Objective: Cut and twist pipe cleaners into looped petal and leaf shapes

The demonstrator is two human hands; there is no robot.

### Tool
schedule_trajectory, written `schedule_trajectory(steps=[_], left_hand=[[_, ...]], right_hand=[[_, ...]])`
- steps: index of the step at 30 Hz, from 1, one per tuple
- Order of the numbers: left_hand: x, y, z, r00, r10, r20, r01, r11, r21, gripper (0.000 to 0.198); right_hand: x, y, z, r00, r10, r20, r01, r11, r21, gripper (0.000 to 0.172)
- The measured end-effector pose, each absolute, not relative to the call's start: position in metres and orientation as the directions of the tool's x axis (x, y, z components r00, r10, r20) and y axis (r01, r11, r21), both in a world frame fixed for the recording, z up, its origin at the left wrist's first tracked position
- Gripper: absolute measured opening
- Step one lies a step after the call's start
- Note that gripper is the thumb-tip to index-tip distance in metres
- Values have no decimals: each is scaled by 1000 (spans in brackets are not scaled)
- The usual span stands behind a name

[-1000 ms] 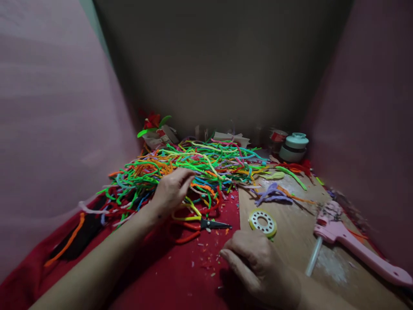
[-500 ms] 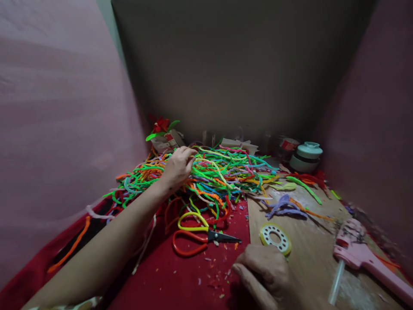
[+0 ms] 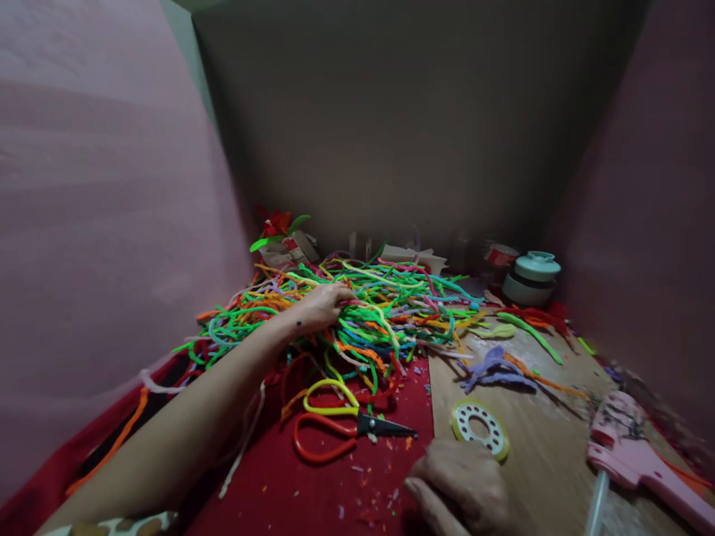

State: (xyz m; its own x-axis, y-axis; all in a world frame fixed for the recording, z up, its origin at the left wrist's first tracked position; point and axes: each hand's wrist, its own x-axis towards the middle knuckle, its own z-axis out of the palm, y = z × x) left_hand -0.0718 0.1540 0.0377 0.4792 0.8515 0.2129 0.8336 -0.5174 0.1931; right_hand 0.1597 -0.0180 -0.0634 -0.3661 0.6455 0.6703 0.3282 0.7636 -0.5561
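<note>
Lying at the far left, an orange strand point(image 3: 120, 435) slants beside the red cloth point(image 3: 302, 495), and the left forearm runs inward past it to the left hand point(image 3: 321, 307). This hand is palm-down over the pile of fuzzy stems point(image 3: 380, 286), its fingers bent and partly closed, the tips set among the strands at about the pile's middle; whether a stem is pinched between them cannot be told. The pile itself—green, orange, yellow, pink and blue lengths lying tangled—spreads across the far part of the work surface. Nearer, on the red cloth, lie the scissors point(image 3: 354, 424), one handle loop yellow and one red, the dark blades pointing to the right among small coloured scraps. Next comes the right hand point(image 3: 463, 480), knuckles up, with fingers curled into a loose fist; its palm is hidden, so it cannot be told whether it holds anything. Just beyond it, on the wooden board point(image 3: 541, 439), is a roll of tape point(image 3: 480, 429); contact between hand and roll cannot be judged. A purple bundle point(image 3: 494, 368) lies farther back, a lidded jar point(image 3: 532, 279) stands behind the board, and a pink glue gun point(image 3: 620, 435) rests at the right. The step in hand appears to be picking through the stems; the next move seems to call for a fine fingertip pinch on a single strand and a gentle draw—slow enough not to drag its neighbours along.
</note>
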Motion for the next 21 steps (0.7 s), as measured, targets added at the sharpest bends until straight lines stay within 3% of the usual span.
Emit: schedule_trajectory(steps=[4, 7, 10, 12, 14, 17, 21], left_hand=[[-75, 159, 56, 343, 881, 325, 875, -426, 231, 33], [-80, 155, 65, 244, 887, 393, 864, -383, 328, 29], [-86, 142, 67, 274, 913, 300, 788, -393, 474, 29], [-88, 132, 64, 340, 913, 228, 759, -409, 507, 28], [-89, 125, 56, 396, 893, 213, 781, -449, 434, 22], [-90, 121, 40, 415, 864, 285, 853, -478, 208, 17], [-95, 121, 26, 419, 844, 334, 887, -460, 50, 17]], right_hand=[[161, -19, -58, -401, 636, 659, 321, 771, -550, 30], [162, -18, -57, -430, 653, 624, 350, 757, -551, 30], [163, -19, -56, -444, 640, 627, 335, 767, -547, 29], [164, -20, -55, -462, 649, 604, 337, 759, -557, 28], [166, -23, -52, -481, 674, 561, 362, 735, -573, 28], [168, -26, -49, -502, 691, 520, 408, 720, -562, 28], [168, -28, -44, -500, 700, 509, 442, 712, -545, 28]])
